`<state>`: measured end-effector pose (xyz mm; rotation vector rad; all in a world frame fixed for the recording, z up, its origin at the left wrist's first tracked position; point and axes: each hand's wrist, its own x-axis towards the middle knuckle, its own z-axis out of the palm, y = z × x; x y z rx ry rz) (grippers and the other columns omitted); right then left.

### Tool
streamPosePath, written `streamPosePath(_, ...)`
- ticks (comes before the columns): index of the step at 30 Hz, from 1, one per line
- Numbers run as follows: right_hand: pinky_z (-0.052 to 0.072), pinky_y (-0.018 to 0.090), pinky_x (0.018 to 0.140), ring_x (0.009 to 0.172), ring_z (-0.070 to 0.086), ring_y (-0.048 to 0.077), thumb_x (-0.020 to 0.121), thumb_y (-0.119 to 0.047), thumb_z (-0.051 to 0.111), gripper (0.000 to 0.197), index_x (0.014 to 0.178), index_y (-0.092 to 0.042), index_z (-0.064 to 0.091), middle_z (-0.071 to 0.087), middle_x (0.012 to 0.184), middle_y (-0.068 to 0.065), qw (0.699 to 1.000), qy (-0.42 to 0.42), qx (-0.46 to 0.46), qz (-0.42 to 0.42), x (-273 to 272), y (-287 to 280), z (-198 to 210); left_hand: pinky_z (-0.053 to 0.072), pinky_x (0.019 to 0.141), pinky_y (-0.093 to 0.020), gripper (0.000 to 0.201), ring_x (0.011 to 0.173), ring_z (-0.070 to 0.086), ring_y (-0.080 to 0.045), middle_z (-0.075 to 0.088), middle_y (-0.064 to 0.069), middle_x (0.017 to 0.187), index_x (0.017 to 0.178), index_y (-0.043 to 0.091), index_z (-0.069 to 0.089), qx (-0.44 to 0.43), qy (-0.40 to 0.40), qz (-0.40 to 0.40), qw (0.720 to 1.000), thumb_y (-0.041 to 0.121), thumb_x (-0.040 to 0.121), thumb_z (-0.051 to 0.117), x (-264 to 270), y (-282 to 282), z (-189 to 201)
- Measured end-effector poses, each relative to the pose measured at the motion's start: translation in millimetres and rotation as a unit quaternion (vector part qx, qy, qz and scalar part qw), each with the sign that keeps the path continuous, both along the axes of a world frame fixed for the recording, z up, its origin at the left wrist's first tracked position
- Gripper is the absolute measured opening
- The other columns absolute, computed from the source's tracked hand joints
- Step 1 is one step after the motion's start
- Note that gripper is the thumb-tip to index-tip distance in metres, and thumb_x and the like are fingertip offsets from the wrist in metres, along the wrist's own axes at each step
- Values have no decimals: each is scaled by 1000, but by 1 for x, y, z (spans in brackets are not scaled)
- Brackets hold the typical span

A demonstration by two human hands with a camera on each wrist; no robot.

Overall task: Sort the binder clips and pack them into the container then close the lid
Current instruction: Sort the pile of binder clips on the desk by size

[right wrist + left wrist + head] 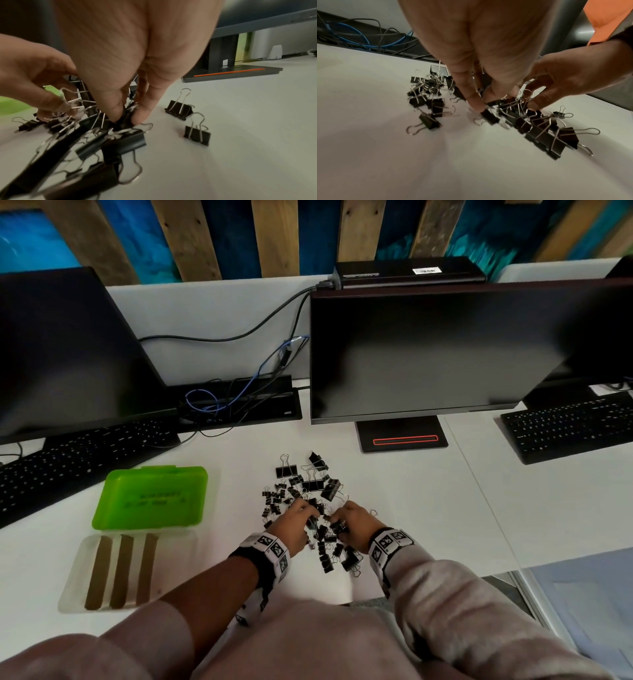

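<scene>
A heap of black binder clips (310, 491) of mixed sizes lies on the white desk, in front of the right monitor. Both hands are down in its near part. My left hand (313, 517) pinches a small clip by its wire handle; the left wrist view shows thumb and fingers of this hand (482, 102) closing on it. My right hand (337, 523) pinches a black clip between thumb and fingertips, seen close in the right wrist view (126, 120). The container (73, 577), a clear tray with brown dividers, lies at the left with its green lid (154, 498) swung open behind it.
Two dark monitors (428, 347) stand at the back, each with a black keyboard (68, 460) near it. A monitor base (404, 438) sits just behind the heap. Tangled cables (219, 398) lie between the screens. Two clips (179, 109) stand apart to the right.
</scene>
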<state>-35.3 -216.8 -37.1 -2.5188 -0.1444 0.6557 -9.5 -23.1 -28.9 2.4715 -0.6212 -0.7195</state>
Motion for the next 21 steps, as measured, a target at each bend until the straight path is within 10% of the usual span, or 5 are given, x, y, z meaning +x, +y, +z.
streamPosePath(12,47,20,79,80,56,11,84,-3,60,29,109,-18,63,58,106,4,990,-76,88,-85,-7,-23,11,40,106,-34,89,130,33,-12,1,14,153,141,27,30,-21,32,-64,997,36,67,80,-10,-10,-5)
streamPosePath(16,40,16,77,84,56,11,87,-12,62,29,115,-17,59,54,113,5,994,-23,85,-71,-16,-28,11,47,80,-22,59,109,54,-16,12,6,152,128,23,43,-12,-17,-52,998,7,78,69,-11,-13,-5)
streamPosePath(21,45,28,86,87,53,15,82,-19,68,40,120,-17,55,47,115,4,998,16,42,-35,-20,-22,3,53,76,-34,28,70,51,-12,38,6,130,109,18,53,-37,-40,-23,998,5,85,59,-8,-17,-3)
